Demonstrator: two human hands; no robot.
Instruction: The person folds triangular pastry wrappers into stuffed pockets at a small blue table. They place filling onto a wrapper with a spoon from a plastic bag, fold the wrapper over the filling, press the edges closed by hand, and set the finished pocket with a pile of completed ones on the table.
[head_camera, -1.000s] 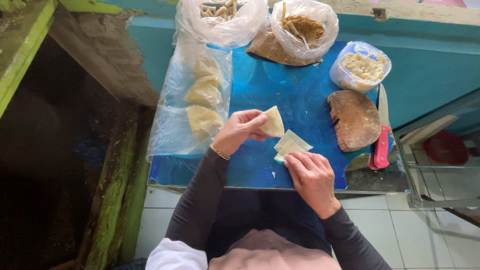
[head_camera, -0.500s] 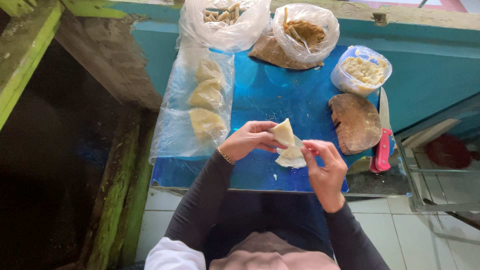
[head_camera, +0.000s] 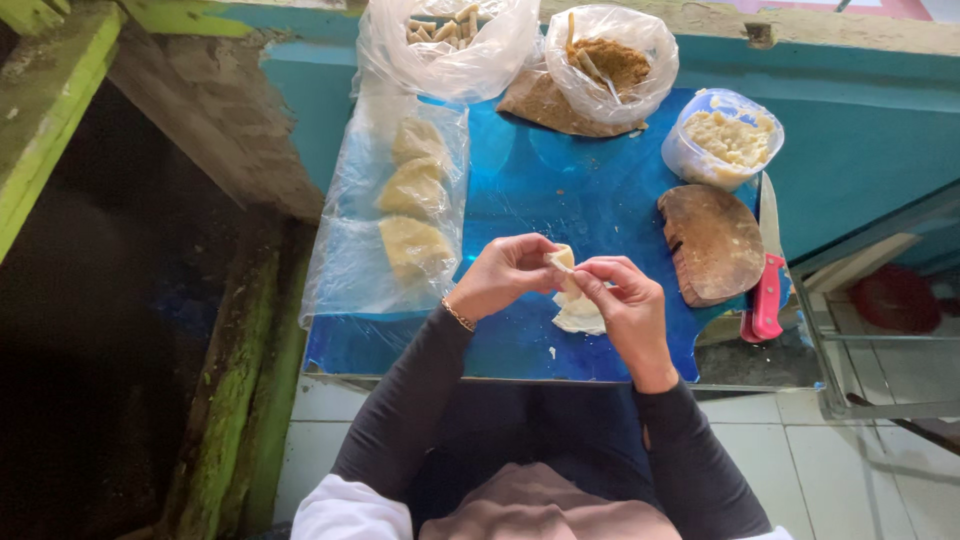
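Pinching a pale dough wrapper (head_camera: 562, 262) between left hand (head_camera: 505, 275) and right hand (head_camera: 625, 305) beside the round wooden board (head_camera: 712, 243), a person appears mid-fold, edges likely needing sealing.

Glossy blue plastic sheet (head_camera: 560, 190) covers the table — clear, crinkled plastic bags (head_camera: 450, 45) shine. The chopping block (head_camera: 712, 243) is worn, matt wood; the knife (head_camera: 767, 280) has a pink plastic handle — pale dough wrapper (head_camera: 580, 312) looks soft, matt.

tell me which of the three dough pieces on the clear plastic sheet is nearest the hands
The lowest piece, at the row's near end beside the left hand; the other two lie farther up.
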